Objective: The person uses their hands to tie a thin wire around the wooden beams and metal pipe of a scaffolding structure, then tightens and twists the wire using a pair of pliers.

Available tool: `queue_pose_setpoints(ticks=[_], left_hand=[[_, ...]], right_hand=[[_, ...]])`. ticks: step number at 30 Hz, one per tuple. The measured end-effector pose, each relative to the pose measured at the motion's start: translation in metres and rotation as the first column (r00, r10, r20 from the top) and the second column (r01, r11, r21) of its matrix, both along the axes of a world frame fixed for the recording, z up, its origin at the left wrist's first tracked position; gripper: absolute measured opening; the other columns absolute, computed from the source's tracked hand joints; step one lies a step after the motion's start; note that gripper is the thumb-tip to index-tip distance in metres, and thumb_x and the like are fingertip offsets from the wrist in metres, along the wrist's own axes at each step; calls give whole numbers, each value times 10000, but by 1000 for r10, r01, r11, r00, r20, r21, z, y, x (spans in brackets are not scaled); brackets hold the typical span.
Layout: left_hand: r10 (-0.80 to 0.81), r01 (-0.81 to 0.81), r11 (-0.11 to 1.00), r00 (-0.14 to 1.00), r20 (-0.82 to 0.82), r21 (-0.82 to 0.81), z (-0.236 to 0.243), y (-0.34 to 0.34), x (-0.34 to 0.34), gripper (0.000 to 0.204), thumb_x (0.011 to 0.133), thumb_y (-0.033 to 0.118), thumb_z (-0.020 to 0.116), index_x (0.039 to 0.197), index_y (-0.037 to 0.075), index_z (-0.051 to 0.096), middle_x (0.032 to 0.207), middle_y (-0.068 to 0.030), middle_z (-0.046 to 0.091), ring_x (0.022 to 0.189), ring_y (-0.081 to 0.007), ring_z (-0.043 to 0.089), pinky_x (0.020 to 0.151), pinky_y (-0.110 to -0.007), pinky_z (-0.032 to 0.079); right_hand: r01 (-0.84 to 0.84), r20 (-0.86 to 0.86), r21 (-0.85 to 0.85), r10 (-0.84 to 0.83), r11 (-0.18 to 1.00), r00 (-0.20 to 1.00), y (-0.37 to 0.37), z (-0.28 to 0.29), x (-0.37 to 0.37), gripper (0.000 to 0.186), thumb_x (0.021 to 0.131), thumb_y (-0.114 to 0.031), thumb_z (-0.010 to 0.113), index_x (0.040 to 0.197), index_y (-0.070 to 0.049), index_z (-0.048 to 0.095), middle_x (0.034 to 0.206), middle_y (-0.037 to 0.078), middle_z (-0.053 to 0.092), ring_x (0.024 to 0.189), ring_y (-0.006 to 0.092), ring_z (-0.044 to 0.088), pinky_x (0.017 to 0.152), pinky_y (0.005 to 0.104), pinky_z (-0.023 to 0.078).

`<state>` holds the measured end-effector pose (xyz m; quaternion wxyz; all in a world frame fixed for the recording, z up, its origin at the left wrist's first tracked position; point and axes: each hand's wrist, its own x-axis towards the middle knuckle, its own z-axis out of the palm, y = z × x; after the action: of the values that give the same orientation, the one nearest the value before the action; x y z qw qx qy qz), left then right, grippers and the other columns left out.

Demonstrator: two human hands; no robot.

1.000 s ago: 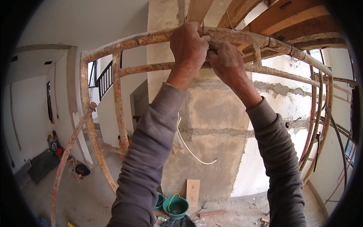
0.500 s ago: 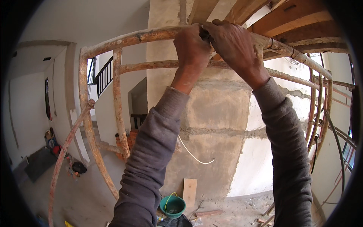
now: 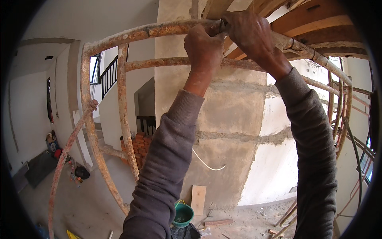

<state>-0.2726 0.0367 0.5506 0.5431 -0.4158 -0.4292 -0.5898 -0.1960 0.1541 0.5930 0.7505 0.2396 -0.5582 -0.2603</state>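
Observation:
Both hands are raised at the rusty top pipe of a scaffold frame (image 3: 159,30). My left hand (image 3: 205,47) is closed, thumb uppermost, in front of the pipe. Close against it, my right hand (image 3: 252,38) is also closed, its back toward me. A small dark pointed metal piece (image 3: 222,24) shows between the two hands; its kind and the rest of it are hidden by the fingers. Wooden beams (image 3: 314,22) lie just above and to the right of the pipe. Thin wire (image 3: 292,43) is wound round the pipe right of my hands.
A lower scaffold bar (image 3: 159,63) runs behind my wrists, before a partly plastered wall (image 3: 230,105). A white cable (image 3: 207,164) sticks out of it. Below stand a green bucket (image 3: 184,215) and a board (image 3: 198,199). Stacked bricks (image 3: 141,145) and a loose slanting pole (image 3: 67,155) are at left.
My right hand has shifted up and to the right, drawing slightly away from the left. The dark metal tip shows more plainly between them. The view has shifted a little.

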Motion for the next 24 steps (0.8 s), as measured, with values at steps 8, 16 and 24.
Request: queue_pose_setpoints(ticks=[8,16,24], left_hand=[[102,-101,991,995,9,-92,-2,-4,-1,258,841,150,725,1063,19,736,697,-46,668,600,-89,564,600,-266,458],[-100,129,962,987,129,-239,-1,-23,5,202,892,165,669,951,-22,718,777,-37,683,662,-93,573,616,-269,457],[-218,397,844,869,445,-360,16,-44,16,130,900,169,679,885,40,690,762,-19,673,614,-81,534,563,-252,427]], right_hand=[[19,3,34,-19,999,1000,-3,4,1,185,834,-157,632,991,-112,718,769,137,674,734,323,665,627,435,524],[-116,43,-123,122,986,992,-1,-3,1,171,844,-205,610,730,-79,629,641,121,620,605,303,628,534,415,483],[-275,-57,-246,270,929,961,5,-18,-18,120,829,-147,582,755,-131,675,648,92,637,619,299,656,538,395,503]])
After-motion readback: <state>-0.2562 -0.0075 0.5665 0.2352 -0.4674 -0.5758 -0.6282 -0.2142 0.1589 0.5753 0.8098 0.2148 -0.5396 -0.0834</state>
